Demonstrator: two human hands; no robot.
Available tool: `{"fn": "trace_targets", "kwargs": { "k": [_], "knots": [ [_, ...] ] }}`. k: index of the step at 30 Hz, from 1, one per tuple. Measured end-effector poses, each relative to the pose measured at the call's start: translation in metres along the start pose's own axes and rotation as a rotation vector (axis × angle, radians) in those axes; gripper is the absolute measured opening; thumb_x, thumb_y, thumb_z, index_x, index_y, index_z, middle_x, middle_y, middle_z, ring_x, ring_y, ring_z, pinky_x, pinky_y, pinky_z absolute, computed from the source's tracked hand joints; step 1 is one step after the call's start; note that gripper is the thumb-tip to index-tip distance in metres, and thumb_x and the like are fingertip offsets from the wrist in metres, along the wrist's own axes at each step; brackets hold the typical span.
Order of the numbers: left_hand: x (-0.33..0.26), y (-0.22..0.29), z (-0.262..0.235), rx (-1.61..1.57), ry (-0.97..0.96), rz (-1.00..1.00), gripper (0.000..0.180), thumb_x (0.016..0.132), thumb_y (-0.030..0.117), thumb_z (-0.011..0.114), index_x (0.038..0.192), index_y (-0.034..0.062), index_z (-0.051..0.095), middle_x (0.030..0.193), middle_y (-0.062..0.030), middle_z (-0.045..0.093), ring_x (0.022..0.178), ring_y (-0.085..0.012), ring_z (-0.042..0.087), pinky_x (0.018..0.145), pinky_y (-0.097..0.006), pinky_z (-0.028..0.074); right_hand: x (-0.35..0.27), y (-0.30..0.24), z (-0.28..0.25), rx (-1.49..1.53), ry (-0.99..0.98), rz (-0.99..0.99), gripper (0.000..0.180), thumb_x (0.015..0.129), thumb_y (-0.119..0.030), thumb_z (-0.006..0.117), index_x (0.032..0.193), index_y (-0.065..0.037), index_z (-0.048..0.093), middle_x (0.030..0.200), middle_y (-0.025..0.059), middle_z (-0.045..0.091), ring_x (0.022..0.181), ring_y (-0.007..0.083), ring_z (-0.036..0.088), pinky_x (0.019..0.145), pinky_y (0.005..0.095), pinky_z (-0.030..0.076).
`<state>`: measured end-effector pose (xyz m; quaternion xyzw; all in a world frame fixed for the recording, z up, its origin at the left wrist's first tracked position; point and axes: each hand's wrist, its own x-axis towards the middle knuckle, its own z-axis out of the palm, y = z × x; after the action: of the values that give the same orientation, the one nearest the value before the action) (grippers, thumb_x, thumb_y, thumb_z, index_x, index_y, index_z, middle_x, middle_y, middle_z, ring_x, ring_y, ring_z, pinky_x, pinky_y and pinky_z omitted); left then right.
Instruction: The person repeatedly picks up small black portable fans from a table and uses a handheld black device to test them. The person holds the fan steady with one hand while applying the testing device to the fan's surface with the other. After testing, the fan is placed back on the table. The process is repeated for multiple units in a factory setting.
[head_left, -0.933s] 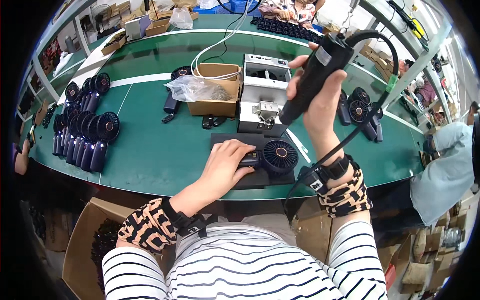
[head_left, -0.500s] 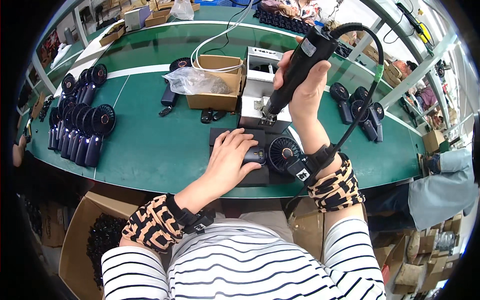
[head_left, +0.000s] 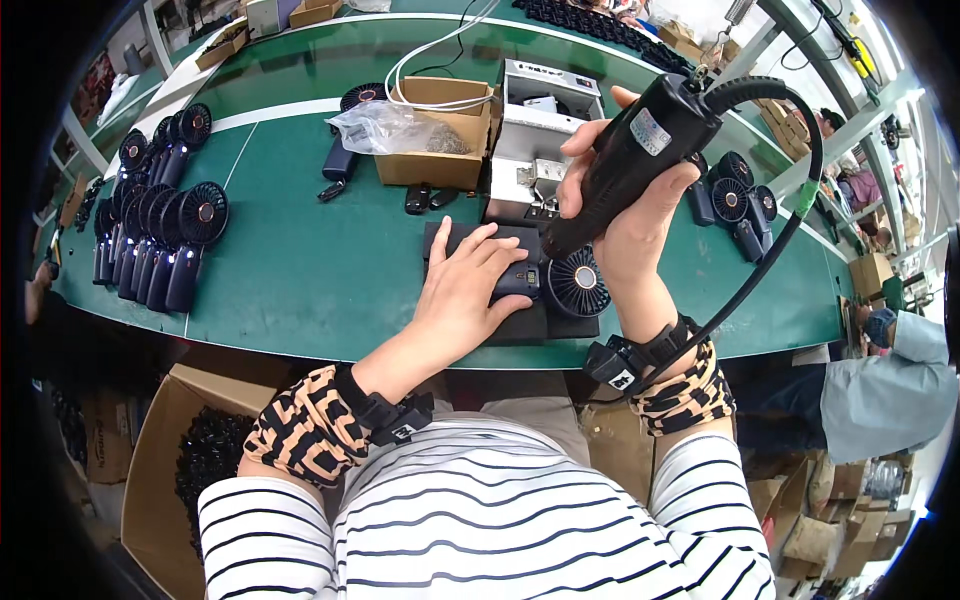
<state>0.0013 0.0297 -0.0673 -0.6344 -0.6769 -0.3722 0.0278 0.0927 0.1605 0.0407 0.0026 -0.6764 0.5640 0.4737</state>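
Observation:
A dark handheld fan lies in a black block fixture (head_left: 516, 328), its round head (head_left: 578, 283) pointing right. My left hand (head_left: 455, 295) rests over the fan's handle (head_left: 527, 278), fingers spread across it and thumb along the near side. In my right hand (head_left: 637, 225) is a black electric screwdriver (head_left: 640, 150), tilted with its lower end down by the join of handle and head. Whether the bit touches the fan is hidden. Behind the fixture stands a white and grey screw feeder (head_left: 512, 190).
Several fans (head_left: 160, 230) stand grouped at the left, and others (head_left: 735, 200) at the right. A cardboard box (head_left: 430, 168) with a plastic bag and small parts sits left of the feeder. The screwdriver's cable (head_left: 800, 215) loops down past my right forearm. Another person (head_left: 885, 370) is at the right.
My right hand has brought the screwdriver from the screw feeder toward me and down to the fan. My left hand stays on the handle. The whole view has shifted slightly.

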Motion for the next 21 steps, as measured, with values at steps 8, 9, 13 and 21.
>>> {"fn": "trace_targets", "kwargs": {
  "k": [8,9,13,21],
  "knots": [
    [0.002,0.002,-0.002,-0.008,-0.017,-0.018,0.045,0.075,0.026,0.076,0.113,0.0075,0.061,0.122,-0.0069,0.059,0.128,-0.0298,0.045,0.114,-0.058,0.015,-0.01,0.015,-0.007,0.097,0.01,0.083,0.096,0.077,-0.084,0.038,0.131,-0.003,0.038,0.078,0.009,0.053,0.049,0.0143,0.052,0.046,0.0268,0.044],
    [0.002,0.004,-0.002,-0.019,-0.028,-0.024,0.045,0.075,0.026,0.076,0.113,0.0074,0.062,0.122,-0.007,0.06,0.128,-0.0299,0.045,0.114,-0.058,0.015,-0.011,0.015,-0.009,0.123,-0.002,0.097,0.096,0.077,-0.084,0.038,0.13,-0.004,0.038,0.077,0.0085,0.052,0.049,0.0145,0.052,0.046,0.0275,0.044],
    [0.001,0.001,-0.001,-0.016,-0.061,-0.047,0.05,0.074,0.028,0.078,0.117,0.0104,0.061,0.123,-0.0033,0.059,0.13,-0.028,0.044,0.114,-0.058,0.014,-0.025,0.018,-0.009,0.173,-0.051,0.118,0.099,0.072,-0.087,0.04,0.127,-0.005,0.039,0.075,0.0087,0.052,0.048,0.0153,0.051,0.045,0.0283,0.044],
    [0.0,0.001,0.0,-0.003,-0.03,-0.045,0.05,0.074,0.027,0.079,0.117,0.0114,0.061,0.124,-0.0032,0.059,0.131,-0.028,0.044,0.113,-0.059,0.014,-0.017,0.012,-0.006,0.105,-0.024,0.106,0.098,0.075,-0.086,0.039,0.131,-0.006,0.037,0.083,0.0114,0.056,0.05,0.0148,0.053,0.045,0.0262,0.044]
  ]
}}
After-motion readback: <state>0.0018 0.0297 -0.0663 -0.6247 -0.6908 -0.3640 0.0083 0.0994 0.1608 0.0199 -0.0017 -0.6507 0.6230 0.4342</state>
